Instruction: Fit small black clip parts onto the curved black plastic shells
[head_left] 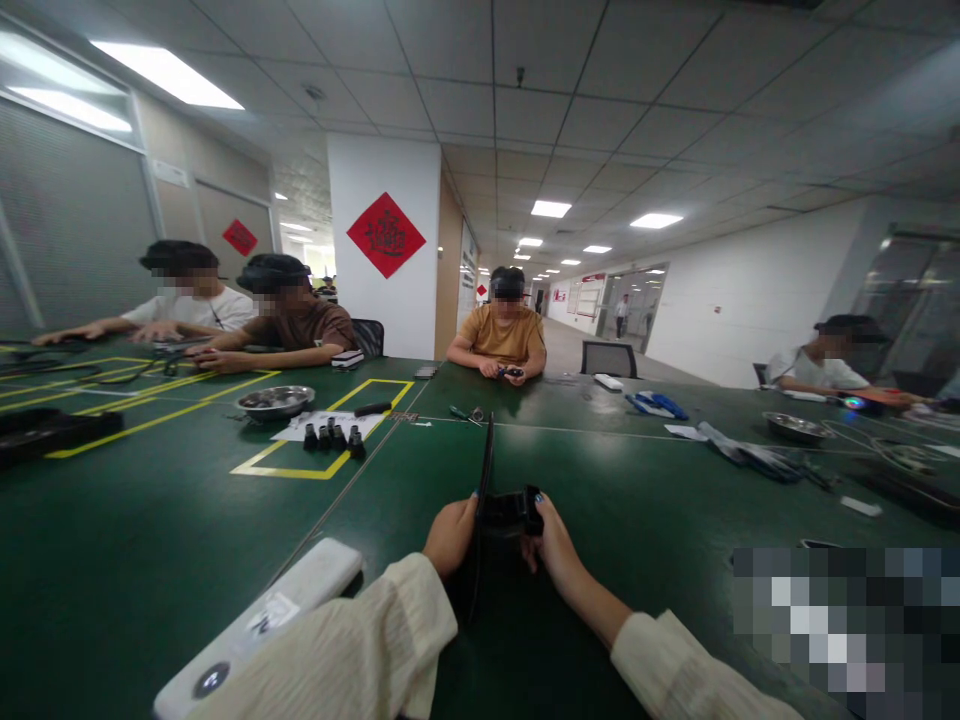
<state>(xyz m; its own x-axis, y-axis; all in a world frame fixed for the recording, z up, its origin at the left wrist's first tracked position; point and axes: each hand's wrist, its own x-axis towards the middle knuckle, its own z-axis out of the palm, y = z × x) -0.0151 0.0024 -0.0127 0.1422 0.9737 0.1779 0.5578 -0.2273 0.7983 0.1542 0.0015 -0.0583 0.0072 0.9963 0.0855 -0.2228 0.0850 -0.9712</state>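
Observation:
Upright over the table, a thin black panel (484,520) shows almost edge-on, so its faces cannot be read. My left hand (452,535) is closed on its left side. From the panel's right side juts a black bracket-like part (506,510), which ends in a small block (533,510). My right hand (559,548) grips that block, thumb on top and fingers partly hidden beneath. A long white device (300,590) with a label and a round dark button lies beside my left forearm, partly covered by the sleeve.
Around the green table (600,480) sit several people, one directly opposite (504,335). Left of centre are a metal bowl (276,401) and several black cylindrical parts (337,438). Gloves (750,455), another bowl (796,428) and cables lie to the right.

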